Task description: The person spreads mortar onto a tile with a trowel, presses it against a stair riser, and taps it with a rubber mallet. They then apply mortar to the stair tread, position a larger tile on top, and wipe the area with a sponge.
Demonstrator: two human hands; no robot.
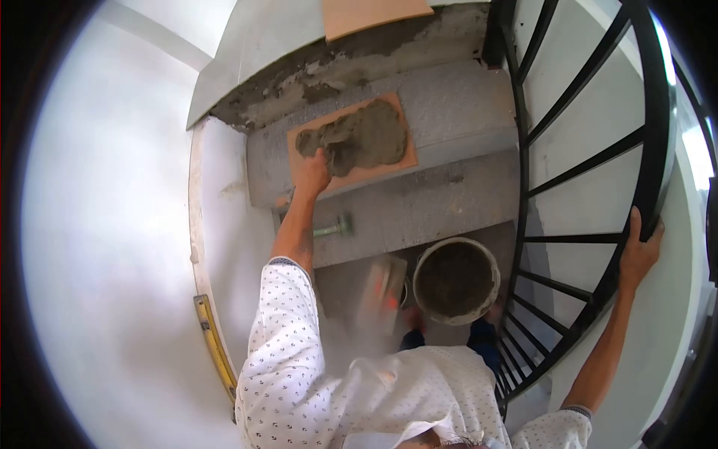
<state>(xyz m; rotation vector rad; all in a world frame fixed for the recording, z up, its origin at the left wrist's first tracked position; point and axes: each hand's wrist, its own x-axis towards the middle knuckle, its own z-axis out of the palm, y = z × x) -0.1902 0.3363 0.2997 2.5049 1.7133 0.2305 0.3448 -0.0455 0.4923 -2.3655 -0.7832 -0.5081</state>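
My left hand (313,175) is closed around the handle of a trowel, and its mortar-coated blade (341,152) rests in the grey mortar (378,135). That mortar is spread thickly over an orange-brown tile (410,159) lying on the upper concrete step. To the right, my right hand (642,251) grips the black metal stair railing (652,161). A green-handled hammer (333,227) lies on the step below my left forearm.
A round bucket (458,280) of mortar stands by my feet, beside a blurred pale object with red on it (383,292). Another tile (374,16) lies on the top landing. A yellow spirit level (215,348) leans along the left wall. Railing bars line the right side.
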